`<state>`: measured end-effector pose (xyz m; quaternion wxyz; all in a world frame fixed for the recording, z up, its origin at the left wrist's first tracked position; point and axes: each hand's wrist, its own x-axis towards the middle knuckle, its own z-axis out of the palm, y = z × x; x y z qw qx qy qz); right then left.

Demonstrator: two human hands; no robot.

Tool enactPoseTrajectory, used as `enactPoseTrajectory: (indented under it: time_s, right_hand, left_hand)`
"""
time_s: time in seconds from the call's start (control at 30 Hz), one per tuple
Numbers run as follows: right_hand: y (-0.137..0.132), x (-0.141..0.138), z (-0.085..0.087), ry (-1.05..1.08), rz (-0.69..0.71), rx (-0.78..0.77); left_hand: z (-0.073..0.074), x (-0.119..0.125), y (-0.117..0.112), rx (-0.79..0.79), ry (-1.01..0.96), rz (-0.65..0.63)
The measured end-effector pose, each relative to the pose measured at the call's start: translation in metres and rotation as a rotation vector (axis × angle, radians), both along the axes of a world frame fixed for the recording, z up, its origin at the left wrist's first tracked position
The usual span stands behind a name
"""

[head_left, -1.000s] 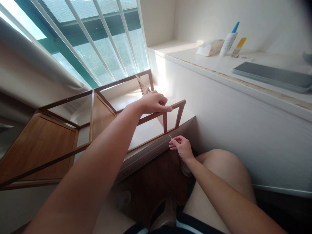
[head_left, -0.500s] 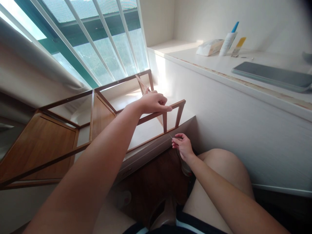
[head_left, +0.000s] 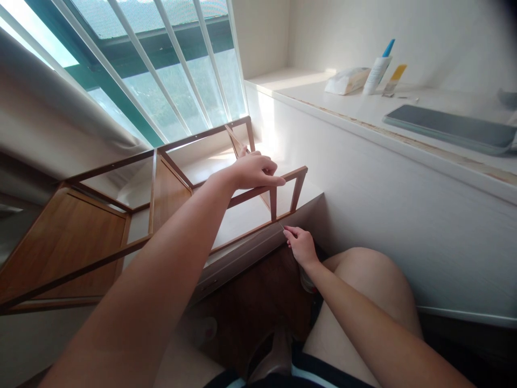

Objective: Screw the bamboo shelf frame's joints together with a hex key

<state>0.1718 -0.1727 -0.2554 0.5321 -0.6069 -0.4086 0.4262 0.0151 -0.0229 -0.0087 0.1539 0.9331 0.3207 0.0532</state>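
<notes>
L hand (head_left: pixel 252 171) fingers wrap wooden rack (head_left: pixel 157 161) rail; R hand (head_left: pixel 301 245) fingers pinch thin metal pin (head_left: pixel 281 226) by rack corner.

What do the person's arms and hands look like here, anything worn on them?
Both arms are bare as far as the view shows: no sleeves, gloves, watch or bracelets. The left hand and right hand show no rings that I can make out.

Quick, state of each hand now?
Left hand: closed on a rail of the wooden rack.
Right hand: pinching a thin metal rod at its corner.
</notes>
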Motion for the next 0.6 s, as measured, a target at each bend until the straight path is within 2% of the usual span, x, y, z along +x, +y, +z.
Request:
enactPoseTrajectory:
  time_s: [0.2,0.3,0.43,0.6]
  right_hand:
    - [0.0,0.003,0.005,-0.175,0.045,0.066]
    - [0.0,0.002,0.004,-0.163,0.067,0.077]
    - [0.0,-0.002,0.0,-0.074,0.092,-0.003]
    - [0.001,-0.008,0.004,0.235,0.131,-0.12]
  left_hand:
    - [0.002,0.0,-0.002,-0.003,0.0,0.006]
    - [0.003,0.001,-0.003,-0.01,0.001,0.011]
    - [0.003,0.001,-0.003,-0.009,0.0,0.014]
    - [0.002,0.001,-0.002,0.0,-0.003,0.01]
